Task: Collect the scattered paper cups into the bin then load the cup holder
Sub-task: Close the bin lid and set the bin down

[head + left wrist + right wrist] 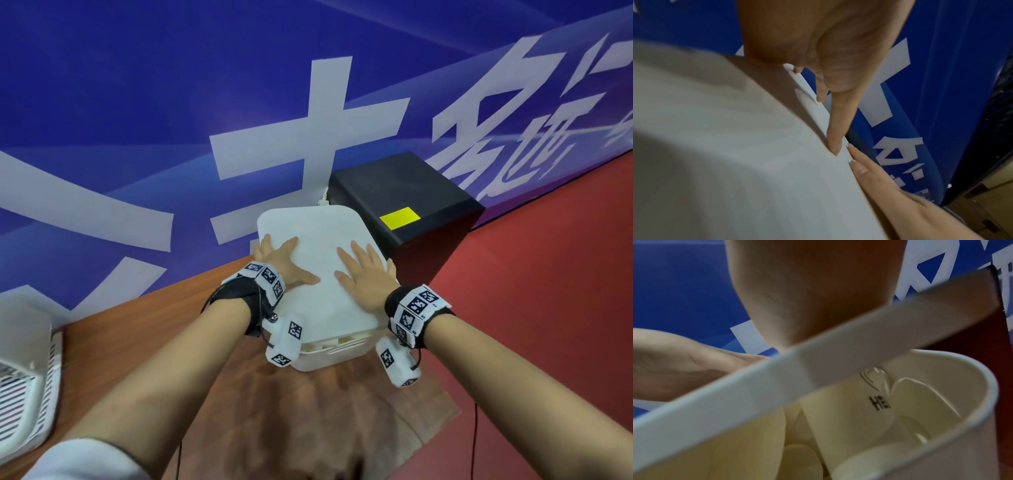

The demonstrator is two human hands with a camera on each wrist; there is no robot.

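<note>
White bin lid (322,260) pressed by flat left hand (284,262), right hand (364,274); cups (849,415) binned (lid ajar). Next: seat lid, load holder.

Black wristbands (239,301); checkered white tags (416,305)

Bin lid (329,246): plain white. Bin (329,356) body: white. Paper cups (849,410) inside: cream, black lettering. Table (164,308): brown wood grain. Backdrop (137,102): deep blue, large white characters. Box (404,192): black, yellow label (400,218). Floor (548,291): red. Wrist bands (416,308): black-and-white square markers.
</note>
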